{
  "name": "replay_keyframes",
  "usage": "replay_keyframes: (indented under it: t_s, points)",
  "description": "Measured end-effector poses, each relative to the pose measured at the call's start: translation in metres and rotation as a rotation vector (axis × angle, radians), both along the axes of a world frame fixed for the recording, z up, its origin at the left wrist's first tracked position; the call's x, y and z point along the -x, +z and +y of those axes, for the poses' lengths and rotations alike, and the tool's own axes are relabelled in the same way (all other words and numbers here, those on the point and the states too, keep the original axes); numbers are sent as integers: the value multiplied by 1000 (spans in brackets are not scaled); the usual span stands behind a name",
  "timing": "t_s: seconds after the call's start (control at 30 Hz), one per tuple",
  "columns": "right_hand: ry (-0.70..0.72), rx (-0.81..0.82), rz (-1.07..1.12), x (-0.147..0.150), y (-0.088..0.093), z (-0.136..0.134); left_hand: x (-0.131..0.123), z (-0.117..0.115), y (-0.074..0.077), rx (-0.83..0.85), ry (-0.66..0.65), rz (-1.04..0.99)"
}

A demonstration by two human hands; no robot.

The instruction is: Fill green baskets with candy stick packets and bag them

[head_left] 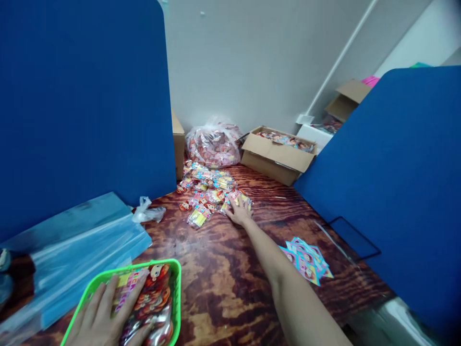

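Observation:
My left hand lies with its fingers spread over a green basket at the lower left. Inside the basket are small clear packets with red-haired cartoon figures and pink and yellow print. My right hand reaches far forward across the table. Its fingers are spread on the near right side of a loose pile of similar packets. Whether a packet is pinched under those fingertips is hard to make out.
Behind the pile sit a full clear plastic bag and an open cardboard box. Blue panels stand on both sides. Flat clear plastic sheets and a crumpled bag lie left; printed cards lie right on the wooden table.

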State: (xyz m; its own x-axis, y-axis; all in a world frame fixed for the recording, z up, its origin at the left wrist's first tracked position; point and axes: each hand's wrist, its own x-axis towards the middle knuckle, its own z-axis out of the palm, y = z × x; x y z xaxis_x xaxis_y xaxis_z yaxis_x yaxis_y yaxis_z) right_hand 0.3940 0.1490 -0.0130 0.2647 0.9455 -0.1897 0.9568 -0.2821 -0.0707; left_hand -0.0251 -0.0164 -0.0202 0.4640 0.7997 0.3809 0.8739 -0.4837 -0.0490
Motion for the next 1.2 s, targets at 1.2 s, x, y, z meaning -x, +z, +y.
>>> replay_keyframes:
  t_s: [1.2]
  points:
    - [804,-159,475,233,34,-62,-38,-71,84,502,354,391]
